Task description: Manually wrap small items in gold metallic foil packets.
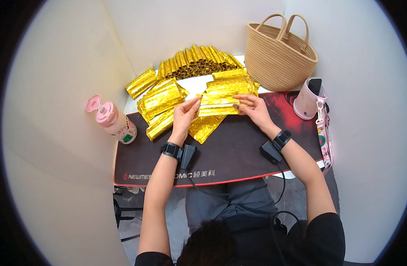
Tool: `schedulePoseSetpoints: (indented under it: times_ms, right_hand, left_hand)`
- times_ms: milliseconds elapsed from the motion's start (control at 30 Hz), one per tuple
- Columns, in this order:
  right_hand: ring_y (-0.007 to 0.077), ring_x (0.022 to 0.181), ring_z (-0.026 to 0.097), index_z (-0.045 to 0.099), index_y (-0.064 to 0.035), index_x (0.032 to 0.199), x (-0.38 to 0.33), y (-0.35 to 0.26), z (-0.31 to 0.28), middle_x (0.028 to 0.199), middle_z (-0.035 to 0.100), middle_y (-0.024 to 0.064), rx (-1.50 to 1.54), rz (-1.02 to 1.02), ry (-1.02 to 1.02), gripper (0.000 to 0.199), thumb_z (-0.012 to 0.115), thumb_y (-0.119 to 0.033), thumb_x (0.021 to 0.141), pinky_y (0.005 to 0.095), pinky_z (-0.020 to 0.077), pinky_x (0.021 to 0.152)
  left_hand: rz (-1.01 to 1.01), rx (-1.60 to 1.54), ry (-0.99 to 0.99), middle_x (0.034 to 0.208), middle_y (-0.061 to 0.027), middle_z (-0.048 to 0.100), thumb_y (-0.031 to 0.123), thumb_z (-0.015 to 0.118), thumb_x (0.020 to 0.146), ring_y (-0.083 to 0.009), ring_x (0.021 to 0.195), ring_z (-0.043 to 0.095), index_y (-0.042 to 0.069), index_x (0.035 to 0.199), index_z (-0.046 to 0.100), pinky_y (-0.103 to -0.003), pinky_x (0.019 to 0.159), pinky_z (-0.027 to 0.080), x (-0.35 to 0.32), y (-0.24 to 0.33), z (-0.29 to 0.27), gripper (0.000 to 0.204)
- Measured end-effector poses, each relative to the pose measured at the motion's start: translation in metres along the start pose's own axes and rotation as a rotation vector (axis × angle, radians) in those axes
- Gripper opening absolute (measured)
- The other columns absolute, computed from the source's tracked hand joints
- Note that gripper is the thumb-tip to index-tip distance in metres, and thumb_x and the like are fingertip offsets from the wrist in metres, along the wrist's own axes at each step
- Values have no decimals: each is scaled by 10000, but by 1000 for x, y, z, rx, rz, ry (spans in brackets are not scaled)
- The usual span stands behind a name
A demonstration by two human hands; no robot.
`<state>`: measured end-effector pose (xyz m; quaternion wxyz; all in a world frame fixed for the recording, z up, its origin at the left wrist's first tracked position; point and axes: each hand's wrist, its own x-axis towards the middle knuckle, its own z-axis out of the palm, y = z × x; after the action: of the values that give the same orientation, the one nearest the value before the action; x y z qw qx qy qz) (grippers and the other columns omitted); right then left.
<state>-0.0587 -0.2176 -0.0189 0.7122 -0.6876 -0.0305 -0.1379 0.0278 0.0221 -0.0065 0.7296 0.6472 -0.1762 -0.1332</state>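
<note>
- The left hand [185, 117] held its thumb and fingertips in a narrow pinch on the left end of a shiny gold foil rectangular piece [219, 103].
- The right hand [256, 112] had its thumb and fingers drawn close together on the right end of that same piece, which stretched between the two hands, its long edges running roughly from one hand to the other.
- Just beneath the grip and toward the body, a creased flat gold foil packet [205, 129] lay partly covered.
- Left of the grip, close by the left hand, was an overlapping heap of flat gold foil packets [162, 98]; just beyond the grip lay a second gold foil stack [232, 83].
- Farther beyond, a bank of rolled gold foil tubes [197, 61] showed open ends toward the hands.
- On the near side of the grip, the black desk mat with a thin red border [228, 150] ran between the forearms to its curved front edge.
- Well left of the grip, a pink lidded bottle [119, 125] stood at the mat's side.
- Beyond and right stood a tan woven rope basket [279, 60]; nearer the right hand, a pale pink cylindrical holder [304, 103] contained a dark phone [315, 86].
</note>
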Motion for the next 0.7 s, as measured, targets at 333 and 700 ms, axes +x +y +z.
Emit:
schedulePoseSetpoints:
  times_ms: [333,700]
  right_hand:
    - [38,724,595,556,-69,1244,4,-4,-2,839,669,5,-8,20,32,354,600,-60,893,177,493,650]
    - [102,873,628,645,-29,1096,2,-9,-15,1008,662,44,259,222,13,237,544,-58,884,241,515,771]
  left_hand:
    - [-70,-16,4,757,67,545,162,630,899,-3,639,469,32,1284,510,-155,599,418,9,-6,-3,424]
    - [-104,-181,-91,798,-11,599,73,616,858,-62,662,576,-20,1045,637,-276,773,570,0,6,-2,210]
